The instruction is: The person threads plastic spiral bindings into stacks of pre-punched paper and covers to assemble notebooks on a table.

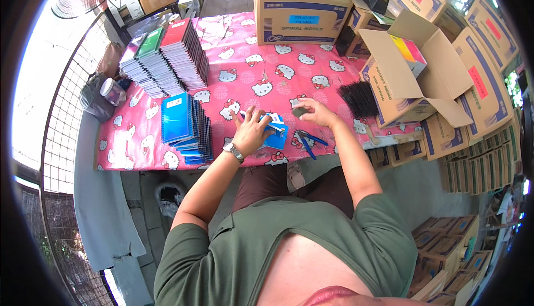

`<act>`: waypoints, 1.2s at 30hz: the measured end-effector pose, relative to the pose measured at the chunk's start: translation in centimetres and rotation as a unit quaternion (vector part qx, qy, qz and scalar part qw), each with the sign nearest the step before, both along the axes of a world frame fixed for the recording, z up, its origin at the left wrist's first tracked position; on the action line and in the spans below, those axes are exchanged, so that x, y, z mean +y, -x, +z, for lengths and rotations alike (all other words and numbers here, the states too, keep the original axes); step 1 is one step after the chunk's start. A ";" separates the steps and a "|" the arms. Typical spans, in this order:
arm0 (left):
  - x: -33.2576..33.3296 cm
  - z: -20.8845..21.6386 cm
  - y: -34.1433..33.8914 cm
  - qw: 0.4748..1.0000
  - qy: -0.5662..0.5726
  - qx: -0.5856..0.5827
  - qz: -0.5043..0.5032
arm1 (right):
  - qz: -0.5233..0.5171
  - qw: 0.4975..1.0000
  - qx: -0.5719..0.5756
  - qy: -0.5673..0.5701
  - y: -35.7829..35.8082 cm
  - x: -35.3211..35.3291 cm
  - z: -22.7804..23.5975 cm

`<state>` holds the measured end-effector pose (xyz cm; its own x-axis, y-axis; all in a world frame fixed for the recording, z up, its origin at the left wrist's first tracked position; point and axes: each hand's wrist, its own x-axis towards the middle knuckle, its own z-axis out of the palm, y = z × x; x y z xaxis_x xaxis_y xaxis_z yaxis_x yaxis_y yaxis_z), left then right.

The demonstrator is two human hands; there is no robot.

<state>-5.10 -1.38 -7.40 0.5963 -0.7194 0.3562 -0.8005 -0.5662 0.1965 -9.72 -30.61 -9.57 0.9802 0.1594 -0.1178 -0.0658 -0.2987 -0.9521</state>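
Note:
My left hand [251,132] lies across a small blue notebook [276,139] near the table's front edge, fingers spread and pressing on it. The hand covers much of the notebook; a white label and part of its spiral binding show beside the fingers. To the right, my right hand [318,112] is closed on a small dark grey-green block [299,111], held between thumb and fingers just beyond the notebook. Blue-handled pliers [309,141] lie on the table between the notebook and my right forearm. Left of my left hand stands a stack of blue spiral notebooks [179,121].
Taller stacks of red, green and purple notebooks [181,42] stand at the far left. Black spiral wires [357,100] lie beside an open carton [397,108] on the right. A closed carton [303,22] sits at the back. More cartons [484,83] are piled beyond the table's right side.

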 end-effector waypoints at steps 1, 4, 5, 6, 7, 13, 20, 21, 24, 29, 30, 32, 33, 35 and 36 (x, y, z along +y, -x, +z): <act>0.1 0.0 -0.3 0.999 -0.008 0.031 -0.017 | 0.001 0.974 0.039 -0.223 0.1 1.0 1.7; 0.2 -0.3 -1.1 0.995 0.011 0.054 -0.082 | 0.087 0.982 0.054 -0.159 1.2 3.9 4.2; 0.0 0.2 -0.9 0.994 0.007 0.068 -0.086 | 0.084 0.993 0.077 -0.037 1.2 4.1 4.8; -0.2 0.7 -0.7 0.993 0.002 0.083 -0.090 | 0.064 0.976 -0.012 0.206 1.1 3.9 5.1; -0.3 1.0 -0.6 0.991 -0.002 0.097 -0.093 | 0.086 0.996 -0.005 0.013 1.5 3.7 5.0; 0.2 0.1 -2.5 0.977 0.114 0.138 -0.113 | 0.036 0.999 0.005 -0.016 1.0 3.6 4.2; 1.5 0.0 -3.6 0.966 0.137 0.185 -0.115 | 0.032 0.997 0.030 -0.063 -0.1 5.0 4.7; 1.6 -0.5 -3.6 0.959 0.150 0.206 -0.127 | 0.040 0.995 0.040 -0.078 -0.3 5.1 4.8; 1.5 -0.5 -4.1 0.951 0.149 0.241 -0.124 | 0.027 0.999 0.013 0.032 -0.7 5.4 4.9; 1.6 -0.7 -4.4 0.946 0.155 0.254 -0.128 | 0.092 0.983 0.015 -0.158 -0.9 5.4 4.5; 1.5 -0.5 -4.4 0.944 0.151 0.263 -0.126 | 0.043 0.999 0.006 -0.013 -1.5 5.1 3.7; 1.4 -0.3 -4.4 0.942 0.146 0.280 -0.118 | -0.078 0.981 -0.048 0.171 -2.3 4.5 1.3; 1.4 -0.4 -4.3 0.943 0.155 0.272 -0.114 | -0.131 0.957 -0.044 0.256 -2.3 3.9 0.1; 1.4 -0.6 -4.4 0.945 0.173 0.256 -0.106 | -0.232 0.879 -0.035 0.415 -2.0 1.9 -2.2; 0.9 -0.7 -4.3 0.936 0.189 0.283 -0.090 | -0.267 0.883 -0.070 0.380 -1.1 -0.2 -4.6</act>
<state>-0.84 -0.48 -8.12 0.6467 -0.7135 0.2696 -0.5842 -0.2362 0.7765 -8.63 -30.77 -14.16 0.9053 -0.4023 0.1361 -0.2876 -0.8166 -0.5005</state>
